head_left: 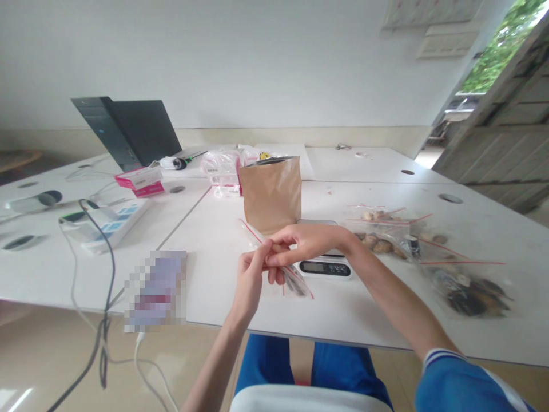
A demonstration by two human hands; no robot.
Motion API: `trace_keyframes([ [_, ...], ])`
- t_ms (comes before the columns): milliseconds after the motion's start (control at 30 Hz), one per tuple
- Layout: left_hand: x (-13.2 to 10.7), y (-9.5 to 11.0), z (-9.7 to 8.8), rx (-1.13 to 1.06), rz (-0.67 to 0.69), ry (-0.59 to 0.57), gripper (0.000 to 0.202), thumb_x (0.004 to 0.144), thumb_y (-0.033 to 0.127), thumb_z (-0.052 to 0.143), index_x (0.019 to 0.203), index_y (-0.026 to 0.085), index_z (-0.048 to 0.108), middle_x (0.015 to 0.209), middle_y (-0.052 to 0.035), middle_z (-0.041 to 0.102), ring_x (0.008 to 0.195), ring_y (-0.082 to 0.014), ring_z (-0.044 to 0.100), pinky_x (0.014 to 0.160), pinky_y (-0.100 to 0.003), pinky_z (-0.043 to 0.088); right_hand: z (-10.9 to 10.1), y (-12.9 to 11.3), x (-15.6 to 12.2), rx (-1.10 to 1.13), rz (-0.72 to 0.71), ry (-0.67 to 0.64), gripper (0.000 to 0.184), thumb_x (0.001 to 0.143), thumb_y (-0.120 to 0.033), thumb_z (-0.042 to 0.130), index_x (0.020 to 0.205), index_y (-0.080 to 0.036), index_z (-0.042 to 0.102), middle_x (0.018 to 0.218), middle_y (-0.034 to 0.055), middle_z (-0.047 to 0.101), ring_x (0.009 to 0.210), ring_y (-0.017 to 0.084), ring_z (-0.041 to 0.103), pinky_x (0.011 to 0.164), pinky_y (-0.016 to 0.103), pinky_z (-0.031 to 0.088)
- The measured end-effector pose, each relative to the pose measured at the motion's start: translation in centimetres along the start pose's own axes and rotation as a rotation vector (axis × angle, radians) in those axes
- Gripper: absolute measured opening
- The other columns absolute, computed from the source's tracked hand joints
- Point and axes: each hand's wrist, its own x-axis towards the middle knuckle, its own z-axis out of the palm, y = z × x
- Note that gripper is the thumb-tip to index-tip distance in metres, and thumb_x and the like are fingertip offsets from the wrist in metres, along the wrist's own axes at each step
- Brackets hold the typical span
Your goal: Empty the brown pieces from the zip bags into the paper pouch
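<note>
Both hands meet over the front of the table, closed on one clear zip-lock bag (295,281) with a red seal strip. My left hand (252,272) pinches it from the left, and my right hand (295,245) grips it from above. Small dark contents show at the bag's lower end; their kind I cannot make out. Just behind the hands stands an upright brown paper pouch (272,194), open at its top. A white digital kitchen scale (325,268) lies beside my right hand, its platform partly hidden by the hand and forearm.
Several zip-lock bags (476,294) with dried brown and dark pieces lie on the right. To the left are a blurred-out purple object (156,289), a power strip (118,226) with cables, pink boxes (139,180) and a black computer case (128,131). Plastic-wrapped packs (223,171) stand behind.
</note>
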Motion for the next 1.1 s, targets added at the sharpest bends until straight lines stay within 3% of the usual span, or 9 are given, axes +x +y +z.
trace_keyframes([
  [100,-0.2,-0.3,-0.1,-0.014,0.043,-0.023,0.054,0.088,0.04,0.045,0.038,0.02,0.041,0.036,0.0022,0.043,0.041,-0.0108,0.047,0.052,-0.025,0.037,-0.3,0.1,-0.2,-0.025,-0.005,-0.022,0.037,0.087,-0.049,0.051,0.081,-0.013,0.056,0.072,0.0049,0.066,0.069,0.011,0.059,0.067,0.024,0.044],
  [267,-0.7,-0.3,-0.5,0.031,0.099,-0.114,0.053,0.09,0.044,0.042,0.044,0.019,0.047,0.045,-0.0004,0.053,0.048,-0.0111,0.048,0.057,-0.025,0.038,-0.7,-0.1,-0.6,-0.091,-0.022,-0.068,0.045,0.091,-0.051,0.041,0.087,-0.01,0.06,0.074,0.0055,0.064,0.062,0.009,0.047,0.057,0.022,0.036],
  [400,-0.8,-0.3,-0.4,0.088,0.098,-0.15,0.054,0.09,0.046,0.042,0.043,0.018,0.05,0.043,-0.0002,0.052,0.045,-0.0102,0.047,0.052,-0.025,0.036,-0.6,-0.4,-0.8,-0.192,-0.032,0.002,0.041,0.092,-0.046,0.04,0.077,-0.012,0.056,0.061,-0.0018,0.049,0.057,0.008,0.038,0.054,0.021,0.033],
  [500,-0.9,-0.7,-0.3,0.155,0.094,-0.11,0.056,0.089,0.044,0.045,0.039,0.018,0.049,0.039,-0.0005,0.051,0.041,-0.0094,0.045,0.05,-0.025,0.034,-0.9,-0.3,-0.8,-0.336,-0.036,0.015,0.032,0.09,-0.036,0.041,0.067,-0.014,0.049,0.06,-0.0036,0.041,0.059,0.008,0.038,0.055,0.021,0.032],
  [567,-1.2,-1.3,-0.5,0.181,0.086,-0.075,0.058,0.088,0.042,0.046,0.034,0.019,0.047,0.035,-0.0005,0.047,0.038,-0.0092,0.043,0.048,-0.025,0.032,-1.7,0.2,-1.0,-0.466,0.001,0.094,0.027,0.086,-0.027,0.042,0.061,-0.016,0.042,0.059,-0.005,0.036,0.057,0.007,0.034,0.054,0.021,0.028],
  [733,-2.5,-2.7,-1.8,0.148,0.061,0.085,0.059,0.087,0.037,0.048,0.031,0.019,0.046,0.031,-0.0003,0.042,0.036,-0.0092,0.041,0.047,-0.026,0.032,-4.5,1.2,-3.1,-0.64,0.116,0.609,0.027,0.079,-0.02,0.042,0.057,-0.02,0.028,0.058,-0.0065,0.024,0.053,0.007,0.023,0.05,0.023,0.018],
  [867,-2.8,-3.0,-2.4,-0.081,0.05,0.166,0.057,0.086,0.048,0.042,0.037,0.019,0.048,0.038,-0.0008,0.044,0.042,-0.0108,0.044,0.05,-0.026,0.035,-4.1,0.3,-3.7,-0.487,-0.015,0.571,0.032,0.086,-0.03,0.043,0.059,-0.02,0.029,0.058,-0.0066,0.026,0.052,0.007,0.026,0.05,0.022,0.021],
  [1000,-2.1,-3.6,-1.6,-0.319,-0.002,0.292,0.039,0.08,0.05,0.049,0.063,0.018,0.064,0.062,-0.0024,0.062,0.058,-0.0143,0.056,0.053,-0.025,0.043,-2.6,-0.2,-2.0,-0.313,-0.171,0.484,0.033,0.091,-0.035,0.036,0.062,-0.019,0.037,0.059,-0.0044,0.038,0.053,0.008,0.035,0.054,0.024,0.03],
  [1100,-1.1,-3.6,-0.6,-0.466,-0.054,0.296,0.036,0.078,0.048,0.053,0.095,0.019,0.067,0.094,-0.0055,0.07,0.092,-0.0195,0.063,0.074,-0.029,0.049,-2.4,0.7,-0.5,-0.218,-0.205,0.46,0.032,0.092,-0.033,0.032,0.064,-0.019,0.039,0.06,-0.0023,0.045,0.056,0.01,0.04,0.058,0.025,0.034],
])
